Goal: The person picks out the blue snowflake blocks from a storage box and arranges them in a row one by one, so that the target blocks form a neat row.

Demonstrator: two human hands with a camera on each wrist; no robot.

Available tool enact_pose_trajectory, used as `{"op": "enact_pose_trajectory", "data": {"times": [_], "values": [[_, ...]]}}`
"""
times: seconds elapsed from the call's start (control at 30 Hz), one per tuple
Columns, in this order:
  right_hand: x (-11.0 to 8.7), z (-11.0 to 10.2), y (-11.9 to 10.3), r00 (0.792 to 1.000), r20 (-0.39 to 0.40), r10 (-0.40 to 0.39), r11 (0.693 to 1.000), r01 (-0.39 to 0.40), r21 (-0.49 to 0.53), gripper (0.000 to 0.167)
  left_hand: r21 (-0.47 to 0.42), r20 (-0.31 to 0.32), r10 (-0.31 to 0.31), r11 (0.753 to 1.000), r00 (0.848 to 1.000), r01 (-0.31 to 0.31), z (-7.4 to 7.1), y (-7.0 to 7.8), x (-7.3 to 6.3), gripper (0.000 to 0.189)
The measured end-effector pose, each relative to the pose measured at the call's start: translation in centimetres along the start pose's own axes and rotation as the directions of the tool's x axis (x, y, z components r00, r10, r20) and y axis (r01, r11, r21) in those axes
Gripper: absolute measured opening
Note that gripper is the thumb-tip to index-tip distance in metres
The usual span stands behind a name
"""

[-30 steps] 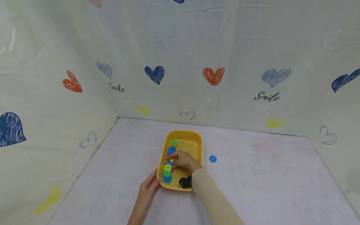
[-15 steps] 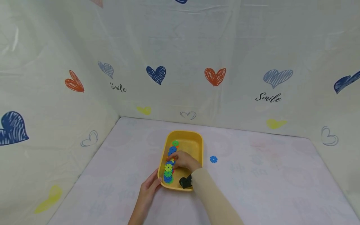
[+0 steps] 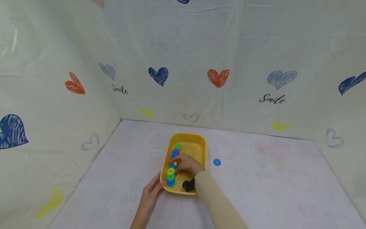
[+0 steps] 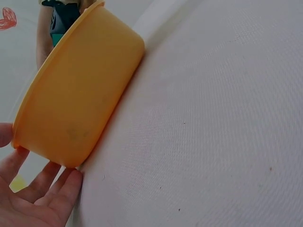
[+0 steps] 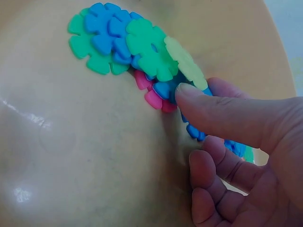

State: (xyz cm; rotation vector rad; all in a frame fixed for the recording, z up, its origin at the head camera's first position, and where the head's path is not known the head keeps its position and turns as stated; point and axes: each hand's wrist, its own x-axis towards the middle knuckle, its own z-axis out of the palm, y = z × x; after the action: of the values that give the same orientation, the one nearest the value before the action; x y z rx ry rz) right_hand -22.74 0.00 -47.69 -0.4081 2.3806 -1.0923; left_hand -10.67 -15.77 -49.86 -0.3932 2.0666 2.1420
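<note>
A yellow plastic tray (image 3: 197, 146) holds a row of flower-shaped plastic discs along its left side. My left hand (image 3: 151, 187) grips the near left corner, thumb at the rim and fingers against the outer wall (image 4: 90, 85). Over the row, my right hand (image 3: 187, 163) pinches a blue disc (image 5: 164, 90) between thumb and index finger; its other fingers are curled. A pale yellow disc (image 5: 185, 62) and a green disc (image 5: 151, 47) overlap beside the thumb, with a pink disc (image 5: 154, 100) partly hidden beneath. The index fingertip is hidden behind the discs.
One loose blue disc (image 3: 217, 162) lies on the white tabletop (image 3: 257, 181), right of the tray. A black wrist camera (image 3: 188, 185) hangs under the right wrist, over the tray's near end. A heart-printed curtain (image 3: 186, 95) stands behind and at both sides.
Both hands and the tray stay where they were. The head view shifts only slightly.
</note>
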Motion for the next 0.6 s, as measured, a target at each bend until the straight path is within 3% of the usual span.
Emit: {"op": "enact_pose_trajectory", "data": {"times": [0.6], "values": [[0.17,-0.37,-0.14,0.999,0.036,0.033,0.999,-0.032,-0.01,0.027,0.018,-0.001,-0.036,0.999,0.999,0.036,0.12,0.44,0.14,0.053]]}}
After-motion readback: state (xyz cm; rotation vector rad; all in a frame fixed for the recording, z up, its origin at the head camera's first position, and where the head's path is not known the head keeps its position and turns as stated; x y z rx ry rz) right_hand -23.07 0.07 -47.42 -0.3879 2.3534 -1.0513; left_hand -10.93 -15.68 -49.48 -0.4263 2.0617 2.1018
